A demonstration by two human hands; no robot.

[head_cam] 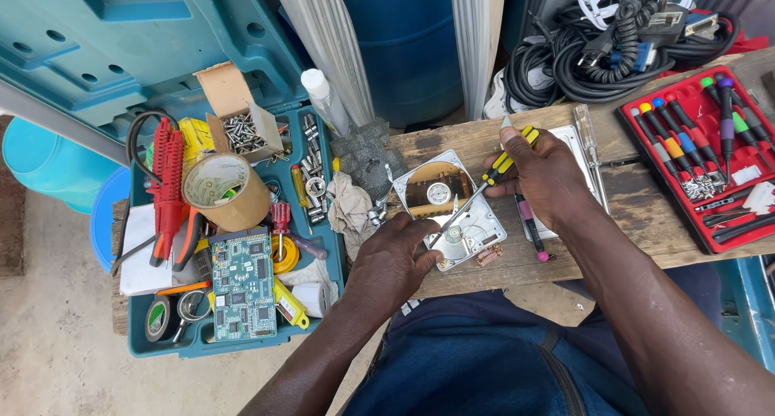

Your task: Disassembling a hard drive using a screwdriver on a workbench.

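An opened hard drive (476, 222) with a shiny platter lies on the wooden bench (646, 214). My left hand (391, 263) rests on the drive's near left corner and steadies it. My right hand (545, 174) grips a yellow-and-black screwdriver (502, 164), its shaft slanting down-left with the tip inside the drive body near the lower middle. A pink-handled screwdriver (529, 222) lies on the bench under my right hand. A small copper-coloured part (487, 256) sits just in front of the drive.
A teal toolbox (319, 246) at left holds a tape roll (226, 190), green circuit board (246, 283), red pliers, a box of screws and sockets. A red tray of coloured screwdrivers (702, 150) sits at right. Black cables (613, 45) pile behind. A crumpled cloth lies beside the drive.
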